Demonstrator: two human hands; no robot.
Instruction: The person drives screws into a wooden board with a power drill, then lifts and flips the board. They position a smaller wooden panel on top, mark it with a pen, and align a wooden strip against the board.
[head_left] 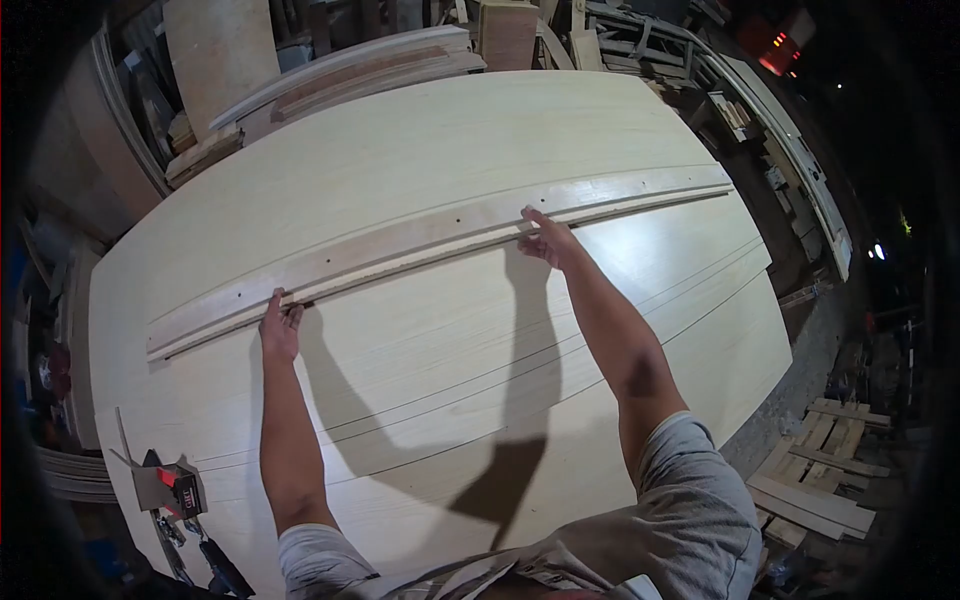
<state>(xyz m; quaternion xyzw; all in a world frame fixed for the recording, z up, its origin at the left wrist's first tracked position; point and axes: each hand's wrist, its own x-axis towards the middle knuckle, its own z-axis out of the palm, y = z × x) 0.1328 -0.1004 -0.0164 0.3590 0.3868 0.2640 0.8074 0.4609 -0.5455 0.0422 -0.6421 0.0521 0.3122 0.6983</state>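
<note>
Your left hand (280, 325) and right hand (545, 238) press flat, fingers spread, on a long strip (420, 245) lying across the pale panel (450, 140). Stacked boards (820, 480) fill the dark room.

A strong light from above and behind the person falls on the pale plywood sheet (430, 160), leaving it bright and evenly lit, while both arms throw crisp dark shadows toward the near edge. The surroundings sink into deep gloom, broken by small red and white glints at the far right. Fisheye distortion bows straight lines, and the corners vignette to black.
</note>
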